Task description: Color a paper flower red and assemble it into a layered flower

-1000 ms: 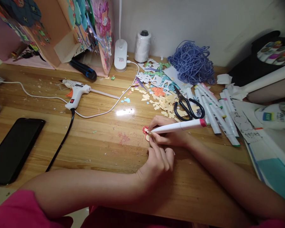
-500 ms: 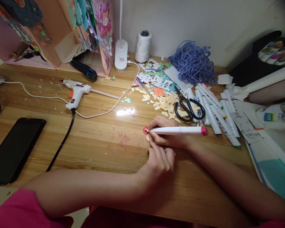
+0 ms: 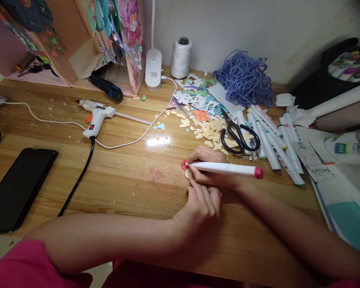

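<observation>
One white marker (image 3: pixel 219 167) with a red end is pinched in the right hand (image 3: pixel 208 155), its tip at a small red-and-cream cutout (image 3: pixel 184 164) on the wooden desk (image 3: pixel 123 192); the barrel hides part of that hand. Just below, the left hand (image 3: pixel 199 204) is curled, a fingertip by the cutout, part of which is covered; whether it grips anything, I cannot tell. Beyond, black-handled scissors (image 3: pixel 234 128) lie between cream paper scraps (image 3: pixel 205 130) and overlapping pens (image 3: pixel 268 146). Farther left, a glue gun's (image 3: pixel 96 122) black cord (image 3: pixel 78 181) disappears behind the left forearm (image 3: pixel 114 236); the left edge crops a dark phone (image 3: pixel 22 188).
</observation>
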`<state>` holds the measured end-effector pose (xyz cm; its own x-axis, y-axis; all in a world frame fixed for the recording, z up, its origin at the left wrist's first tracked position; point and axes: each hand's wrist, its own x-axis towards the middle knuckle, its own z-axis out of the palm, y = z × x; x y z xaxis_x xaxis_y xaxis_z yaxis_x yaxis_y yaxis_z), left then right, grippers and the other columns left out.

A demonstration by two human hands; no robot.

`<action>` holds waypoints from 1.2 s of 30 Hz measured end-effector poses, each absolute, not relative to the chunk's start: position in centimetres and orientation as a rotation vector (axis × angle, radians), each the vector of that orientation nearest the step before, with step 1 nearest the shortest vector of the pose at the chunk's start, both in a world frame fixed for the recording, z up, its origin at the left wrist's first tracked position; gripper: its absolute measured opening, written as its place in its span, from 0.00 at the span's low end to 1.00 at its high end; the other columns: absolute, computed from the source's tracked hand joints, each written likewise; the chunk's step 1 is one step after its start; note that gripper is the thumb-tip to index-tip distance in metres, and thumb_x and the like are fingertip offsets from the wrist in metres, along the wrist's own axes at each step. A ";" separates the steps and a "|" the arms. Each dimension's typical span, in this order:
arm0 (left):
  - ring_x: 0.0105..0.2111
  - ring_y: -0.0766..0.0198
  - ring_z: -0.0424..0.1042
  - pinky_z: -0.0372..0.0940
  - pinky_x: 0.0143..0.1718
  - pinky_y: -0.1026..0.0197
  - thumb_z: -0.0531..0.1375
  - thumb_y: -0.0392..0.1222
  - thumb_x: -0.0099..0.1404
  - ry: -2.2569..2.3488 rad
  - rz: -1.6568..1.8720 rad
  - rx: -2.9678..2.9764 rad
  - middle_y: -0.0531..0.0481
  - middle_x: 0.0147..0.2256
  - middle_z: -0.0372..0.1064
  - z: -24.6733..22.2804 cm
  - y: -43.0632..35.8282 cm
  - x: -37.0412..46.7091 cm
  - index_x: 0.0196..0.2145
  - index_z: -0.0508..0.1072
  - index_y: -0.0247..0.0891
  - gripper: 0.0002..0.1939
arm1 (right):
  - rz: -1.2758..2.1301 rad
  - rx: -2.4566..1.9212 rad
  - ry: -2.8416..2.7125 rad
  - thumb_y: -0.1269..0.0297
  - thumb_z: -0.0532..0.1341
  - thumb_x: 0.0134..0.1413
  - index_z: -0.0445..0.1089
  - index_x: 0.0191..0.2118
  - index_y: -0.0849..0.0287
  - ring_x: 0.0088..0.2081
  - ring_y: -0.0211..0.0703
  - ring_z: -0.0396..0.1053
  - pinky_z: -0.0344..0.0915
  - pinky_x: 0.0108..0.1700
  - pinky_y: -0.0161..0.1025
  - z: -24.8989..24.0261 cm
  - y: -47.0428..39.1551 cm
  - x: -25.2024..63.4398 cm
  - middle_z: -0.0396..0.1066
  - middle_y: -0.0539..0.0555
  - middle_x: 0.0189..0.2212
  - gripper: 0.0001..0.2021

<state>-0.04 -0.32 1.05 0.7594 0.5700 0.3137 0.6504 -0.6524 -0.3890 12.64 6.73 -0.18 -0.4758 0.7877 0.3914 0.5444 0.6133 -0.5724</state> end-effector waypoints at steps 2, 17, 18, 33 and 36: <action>0.38 0.48 0.75 0.67 0.30 0.60 0.54 0.40 0.65 -0.929 -0.221 -2.479 0.32 0.36 0.74 1.1 -0.4 0.0 0.30 0.68 0.30 0.10 | 0.476 -1.080 -2.186 0.73 0.56 0.45 0.63 0.30 0.54 0.28 0.39 0.65 0.62 0.31 0.37 -0.2 6.7 12.7 0.67 0.49 0.25 0.05; 0.38 0.47 0.75 0.67 0.31 0.60 0.52 0.41 0.67 -0.921 -0.242 -2.482 0.32 0.35 0.75 1.0 -0.2 0.0 0.29 0.68 0.31 0.12 | 0.512 -1.064 -2.194 0.71 0.57 0.46 0.63 0.28 0.55 0.26 0.38 0.64 0.62 0.30 0.36 0.0 6.6 13.0 0.67 0.49 0.23 0.03; 0.38 0.47 0.75 0.67 0.31 0.59 0.53 0.41 0.67 -0.918 -0.244 -2.482 0.31 0.36 0.75 1.0 -0.2 0.0 0.30 0.68 0.30 0.12 | 0.518 -1.047 -2.203 0.71 0.57 0.47 0.63 0.28 0.55 0.26 0.38 0.64 0.62 0.30 0.36 -0.1 6.6 13.0 0.67 0.49 0.24 0.03; 0.39 0.47 0.75 0.67 0.31 0.59 0.54 0.40 0.66 -0.928 -0.248 -2.499 0.32 0.38 0.74 1.1 -0.3 -0.1 0.31 0.70 0.29 0.11 | 0.608 -1.100 -2.197 0.68 0.56 0.48 0.62 0.27 0.55 0.27 0.39 0.63 0.61 0.30 0.36 0.0 6.6 13.2 0.66 0.50 0.24 0.02; 0.39 0.48 0.75 0.67 0.31 0.60 0.52 0.41 0.67 -0.928 -0.235 -2.487 0.32 0.37 0.74 1.1 -0.2 -0.1 0.31 0.70 0.29 0.13 | 0.590 -1.137 -2.177 0.69 0.56 0.47 0.62 0.26 0.55 0.26 0.39 0.63 0.60 0.29 0.37 0.1 6.6 13.2 0.66 0.50 0.23 0.03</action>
<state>-0.14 -0.23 1.11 0.7561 0.5735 0.3153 0.6544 -0.6593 -0.3702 13.16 6.60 0.06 -0.4482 0.8396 0.3070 0.5696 0.5329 -0.6257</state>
